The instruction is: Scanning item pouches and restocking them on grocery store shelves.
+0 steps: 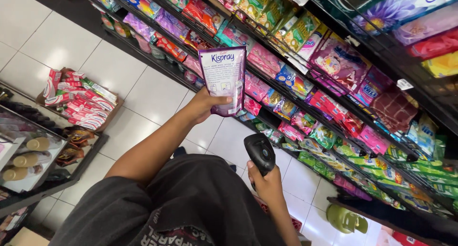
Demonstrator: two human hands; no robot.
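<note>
- The left hand (206, 104) reaches forward on an outstretched arm, its grip clenched around the lower end of a purple refill pouch (223, 79), held upright before the shelves (334, 107).
- The right hand (267, 181), held close to the body, grips a black handheld scanner (260, 153), its head tilted up toward the pouch.
- A box of red cartons (78, 100) sits on the tiled floor (157, 98).

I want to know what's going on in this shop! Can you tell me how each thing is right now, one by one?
Purple refill pouch: sealed, held up upright, back side showing.
Left hand: gripping the pouch's lower edge.
Black handheld scanner: raised, head towards the pouch.
Right hand: closed around the scanner's handle.
Shelf pouches: packed in rows.
Cardboard box of red cartons: open, on the floor.
Green stool: standing on the floor.
</note>
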